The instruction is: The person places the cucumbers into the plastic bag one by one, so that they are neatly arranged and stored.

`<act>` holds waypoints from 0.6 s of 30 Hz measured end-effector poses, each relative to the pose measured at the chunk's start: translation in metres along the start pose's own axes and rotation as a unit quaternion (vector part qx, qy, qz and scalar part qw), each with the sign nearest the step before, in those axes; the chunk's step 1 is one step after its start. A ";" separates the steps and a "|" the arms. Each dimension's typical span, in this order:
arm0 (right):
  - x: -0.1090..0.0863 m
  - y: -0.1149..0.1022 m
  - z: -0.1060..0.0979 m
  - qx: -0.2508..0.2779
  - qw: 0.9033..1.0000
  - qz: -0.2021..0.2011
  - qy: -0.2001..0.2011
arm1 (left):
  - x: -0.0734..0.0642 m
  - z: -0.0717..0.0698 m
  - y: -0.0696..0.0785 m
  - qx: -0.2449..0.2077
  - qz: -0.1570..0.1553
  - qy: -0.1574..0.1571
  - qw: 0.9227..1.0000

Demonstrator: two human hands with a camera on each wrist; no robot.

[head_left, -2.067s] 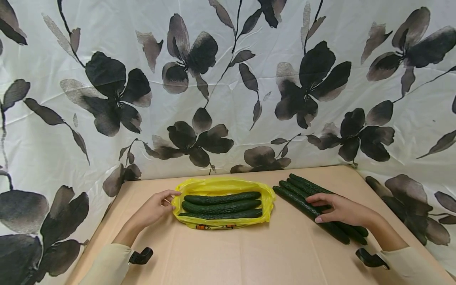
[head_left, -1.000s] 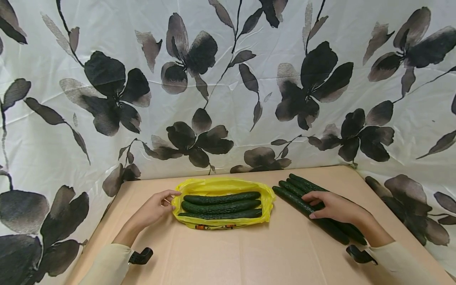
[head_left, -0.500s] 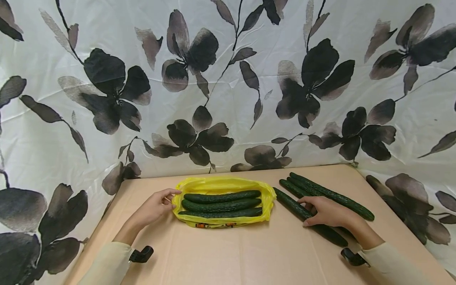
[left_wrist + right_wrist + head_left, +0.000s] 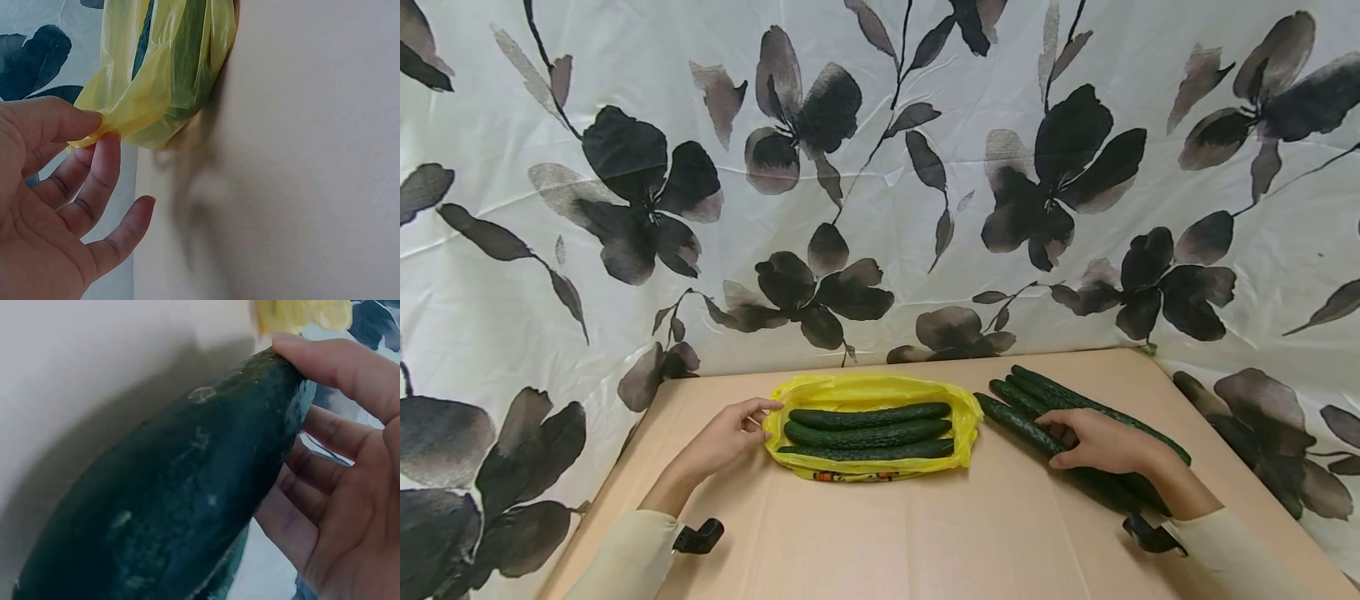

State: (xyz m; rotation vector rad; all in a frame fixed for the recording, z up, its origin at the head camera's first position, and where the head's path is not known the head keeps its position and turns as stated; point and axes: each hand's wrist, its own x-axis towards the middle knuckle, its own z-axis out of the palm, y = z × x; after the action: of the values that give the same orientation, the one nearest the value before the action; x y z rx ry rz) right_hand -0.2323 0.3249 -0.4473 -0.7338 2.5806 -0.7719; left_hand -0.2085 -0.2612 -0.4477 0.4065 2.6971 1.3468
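Note:
My left hand (image 4: 730, 437) is at the left end of a yellow plastic bag (image 4: 880, 385). In the left wrist view, thumb and forefinger pinch a fold of the bag's edge (image 4: 144, 115), the other fingers spread apart. Inside the spread bag, 3 dark green cucumbers (image 4: 868, 432) lie side by side. To the right, my right hand (image 4: 1105, 442) grips the front cucumber (image 4: 1011, 419) of a slanted group from above. The right wrist view shows the thumb on one side of this cucumber (image 4: 181, 469) and the fingers on the other. The hand hides part of the group.
Several cucumbers (image 4: 1045, 383) lie behind the gripped one on the tan tabletop (image 4: 895, 542). A white cloth with dark flowers (image 4: 917, 208) hangs behind the table. A black wrist camera (image 4: 698, 537) sits at the left sleeve, another (image 4: 1152, 533) at the right.
My right hand slid left along the front cucumber, drawing it a little away from the group, then shifted slightly back right. The left hand and bag stay in place.

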 end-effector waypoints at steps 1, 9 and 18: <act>-0.001 0.000 -0.002 0.000 1.000 -0.002 0.002 | 0.000 0.000 0.000 0.000 -0.001 0.000 1.000; -0.007 -0.002 -0.018 -0.011 0.999 -0.035 0.020 | 0.000 0.000 -0.002 -0.001 0.000 0.002 1.000; -0.006 -0.004 -0.029 -0.014 0.998 -0.046 0.044 | 0.000 0.000 -0.001 0.005 0.000 0.002 1.000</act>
State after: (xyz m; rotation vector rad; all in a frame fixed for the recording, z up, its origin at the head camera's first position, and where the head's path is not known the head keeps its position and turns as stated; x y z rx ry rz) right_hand -0.2398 0.3374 -0.4209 -0.8490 2.6578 -0.8149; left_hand -0.2085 -0.2622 -0.4486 0.4057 2.7084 1.3348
